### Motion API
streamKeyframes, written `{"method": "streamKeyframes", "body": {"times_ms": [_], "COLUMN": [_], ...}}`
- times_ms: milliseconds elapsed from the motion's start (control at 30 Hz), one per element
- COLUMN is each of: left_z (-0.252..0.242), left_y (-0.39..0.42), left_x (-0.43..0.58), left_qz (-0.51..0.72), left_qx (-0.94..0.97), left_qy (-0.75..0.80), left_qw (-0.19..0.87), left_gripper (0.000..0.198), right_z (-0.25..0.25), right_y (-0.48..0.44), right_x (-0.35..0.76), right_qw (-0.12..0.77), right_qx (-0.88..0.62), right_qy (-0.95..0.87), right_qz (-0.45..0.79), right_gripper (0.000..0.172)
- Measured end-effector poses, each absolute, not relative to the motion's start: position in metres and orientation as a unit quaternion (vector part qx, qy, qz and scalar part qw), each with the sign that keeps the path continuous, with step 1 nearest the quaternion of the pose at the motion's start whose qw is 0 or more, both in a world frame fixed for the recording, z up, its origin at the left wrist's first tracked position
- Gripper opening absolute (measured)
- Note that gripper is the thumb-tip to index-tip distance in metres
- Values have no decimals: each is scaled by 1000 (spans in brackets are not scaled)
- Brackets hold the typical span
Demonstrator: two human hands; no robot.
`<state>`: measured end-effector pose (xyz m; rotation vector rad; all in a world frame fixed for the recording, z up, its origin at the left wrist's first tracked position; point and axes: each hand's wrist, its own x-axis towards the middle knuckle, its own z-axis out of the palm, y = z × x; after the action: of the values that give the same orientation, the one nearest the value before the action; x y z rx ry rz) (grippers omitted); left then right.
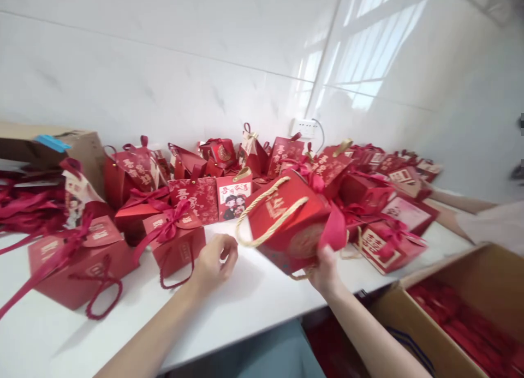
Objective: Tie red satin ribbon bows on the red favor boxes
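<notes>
The red box (pixel 292 225) tilts above the right hand (pixel 326 271) clasping it, the empty left hand (pixel 216 261) half-open.

Pale tiled wall (pixel 164 67) (glossy, with a barred window reflection (pixel 370 53)); 1 white socket strip (pixel 303 128); white table (pixel 241 307).

Bright light is prevailing; a window reflection (pixel 376 45) is glaring off the glossy wall (pixel 184 89); soft shadows are crossing the table (pixel 241 304); the right edge is blurring.
</notes>
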<state>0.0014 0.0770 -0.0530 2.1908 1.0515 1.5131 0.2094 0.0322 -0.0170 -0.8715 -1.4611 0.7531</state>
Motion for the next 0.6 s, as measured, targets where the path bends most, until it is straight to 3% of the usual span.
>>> {"method": "streamKeyframes", "body": {"times_ms": [200,333,600], "left_z": [-54,-55,-74], "left_y": [78,79,117], "left_x": [4,4,0], "left_qz": [365,350,509], "left_qx": [832,840,837], "left_qy": [395,395,201], "left_qw": [136,125,-22], "left_gripper": [13,12,13], "right_z": [24,35,42], "right_y": [-42,-82,-145], "right_x": [246,265,284], "right_qw": [613,629,625], "right_qx": [-341,-359,-392], "right_qy": [-368,-276,-252], "right_qz": [611,631,626], "right_gripper": [54,46,46]}}
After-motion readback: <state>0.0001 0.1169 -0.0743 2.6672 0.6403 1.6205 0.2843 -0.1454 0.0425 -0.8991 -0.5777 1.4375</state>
